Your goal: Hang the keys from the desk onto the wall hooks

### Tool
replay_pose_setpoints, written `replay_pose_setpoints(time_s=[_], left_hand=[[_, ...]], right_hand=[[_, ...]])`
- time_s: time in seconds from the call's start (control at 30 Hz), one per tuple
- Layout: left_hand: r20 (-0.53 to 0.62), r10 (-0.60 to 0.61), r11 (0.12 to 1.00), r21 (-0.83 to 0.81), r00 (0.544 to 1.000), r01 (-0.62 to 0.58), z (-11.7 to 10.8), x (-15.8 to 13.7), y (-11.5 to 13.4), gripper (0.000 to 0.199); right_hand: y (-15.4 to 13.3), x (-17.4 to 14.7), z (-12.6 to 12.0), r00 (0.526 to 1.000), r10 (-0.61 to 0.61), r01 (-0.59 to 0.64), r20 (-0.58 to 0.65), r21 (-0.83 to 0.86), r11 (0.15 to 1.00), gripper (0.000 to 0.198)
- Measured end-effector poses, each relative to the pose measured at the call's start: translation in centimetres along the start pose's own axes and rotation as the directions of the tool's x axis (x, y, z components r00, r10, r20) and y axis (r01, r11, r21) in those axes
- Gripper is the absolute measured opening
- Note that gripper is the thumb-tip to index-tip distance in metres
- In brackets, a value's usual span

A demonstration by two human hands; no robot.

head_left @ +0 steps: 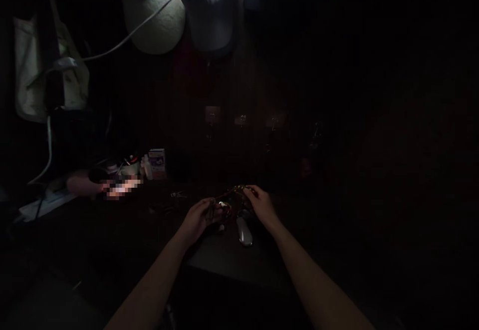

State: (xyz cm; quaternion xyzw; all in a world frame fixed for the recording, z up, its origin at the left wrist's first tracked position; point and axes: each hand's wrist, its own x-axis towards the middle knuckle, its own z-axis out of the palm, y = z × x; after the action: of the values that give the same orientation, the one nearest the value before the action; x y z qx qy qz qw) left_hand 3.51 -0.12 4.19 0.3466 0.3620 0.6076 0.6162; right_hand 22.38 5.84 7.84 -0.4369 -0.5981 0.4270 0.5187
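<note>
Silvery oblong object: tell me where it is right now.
In the head view, the silvery oblong object is in the lower half, slightly right of centre, to the right of the left hand and just below the right hand.

No text, brand, number or sign can be read. The box (157, 162) on the left carries purple and orange printed patches, but any wording there is too small and dim to make out.
</note>
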Motion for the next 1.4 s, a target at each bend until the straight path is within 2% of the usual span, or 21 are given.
replay_pose_setpoints(time_s=[0.13,0.27,0.37,0.47,0.53,0.63,0.73,0.83,0.97,1.17,1.4], left_hand=[[-0.02,-0.053,0.997,-0.05,0.998,0.052,-0.2,-0.1,0.2,0.026],[-0.041,-0.064,0.998,-0.012,0.997,0.064,-0.5,0.0,0.0,0.026],[-0.075,-0.02,0.996,0.085,0.997,0.027,-1.0,0.1,-0.3,0.027],[-0.158,0.076,0.964,0.262,0.985,-0.032,-2.0,0.1,-0.2,0.027],[-0.185,0.195,0.877,0.473,0.963,-0.087,-3.0,0.0,0.1,0.027],[-0.147,0.378,0.597,0.794,0.914,-0.119,-4.5,-0.2,0.5,0.021],[-0.059,0.422,0.398,0.909,0.905,-0.127,-5.4,-0.2,0.4,0.022],[0.005,0.41,0.311,0.94,0.912,-0.144,-5.6,0.1,-0.1,0.024],[0.018,0.401,0.273,0.952,0.916,-0.138,-5.7,0.5,-0.6,0.025],[-0.007,0.396,0.304,0.945,0.918,-0.124,-5.7,0.5,-0.6,0.023],[-0.014,0.408,0.32,0.939,0.913,-0.129,-5.3,0.4,-0.5,0.021]], right_hand=[[-0.4,0.4,-0.5,0.998,0.046,-0.045,-0.031,0.034,0.998,0.024],[-1.3,1.1,-1.2,0.998,0.063,-0.06,-0.02,0.133,0.989,0.022],[-2.3,1.6,-1.4,0.998,0.059,-0.054,-0.016,0.191,0.98,0.02],[-3.3,2.2,-1.7,0.998,0.065,-0.063,-0.005,0.205,0.977,0.019],[-3.8,2.8,-2.0,0.998,0.055,-0.052,-0.011,0.219,0.974,0.019],[-4.6,3.9,-2.7,0.998,0.03,-0.014,-0.056,0.253,0.967,0.017],[-5.8,5.1,-3.7,0.993,0.021,0.012,-0.119,0.276,0.961,0.016],[-7.4,6.3,-4.5,0.988,0.003,0.042,-0.153,0.29,0.956,0.014],[-10.0,8.1,-5.3,0.986,-0.046,0.092,-0.162,0.286,0.954,0.014],[-13.6,10.8,-6.1,0.97,-0.113,0.165,-0.215,0.241,0.956,0.015],[-15.1,12.9,-7.6,0.94,-0.094,0.188,-0.329,0.266,0.945,0.016]])
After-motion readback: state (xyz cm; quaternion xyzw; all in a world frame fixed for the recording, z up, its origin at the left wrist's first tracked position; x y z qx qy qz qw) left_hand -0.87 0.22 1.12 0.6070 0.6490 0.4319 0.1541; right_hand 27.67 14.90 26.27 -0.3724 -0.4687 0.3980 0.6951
